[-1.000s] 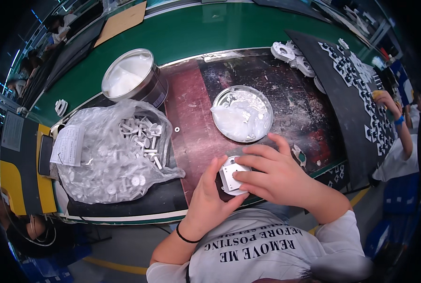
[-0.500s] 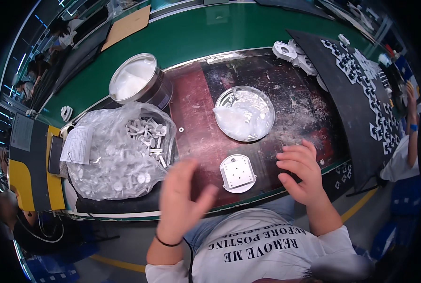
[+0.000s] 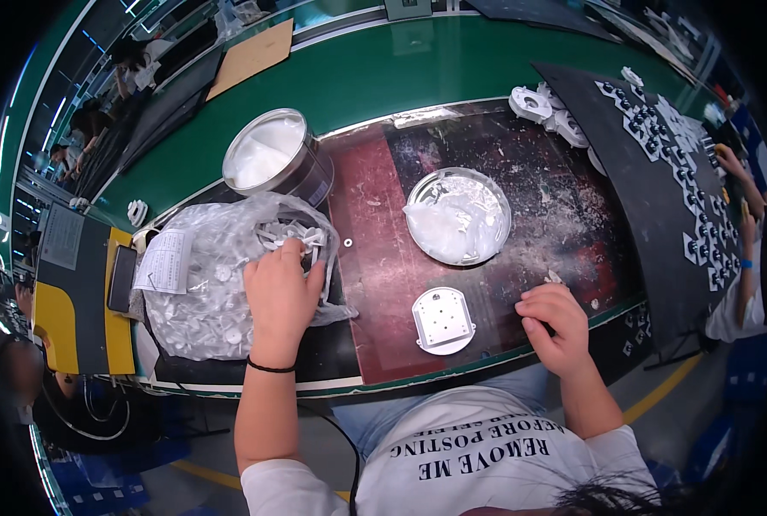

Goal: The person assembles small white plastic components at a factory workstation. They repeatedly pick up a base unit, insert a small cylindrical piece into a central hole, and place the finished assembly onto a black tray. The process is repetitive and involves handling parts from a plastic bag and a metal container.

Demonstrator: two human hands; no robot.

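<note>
Fingers of the left hand [image 3: 280,288] dip in the bag [image 3: 220,215], grip hidden, the right hand's [image 3: 561,330] loosely apart; white pegs [image 3: 313,236] look light, hard, best held by stems.

You've a worn red-and-black tbl [image 3: 371,185] up front, w/ a green worktop [image 3: 418,56] beyond. Below: grey flr [image 3: 635,383] w/ a yellow line [image 3: 665,387] (blue bins [image 3: 749,370] at your R). Strip lts [image 3: 58,112] glow upper L.
</note>
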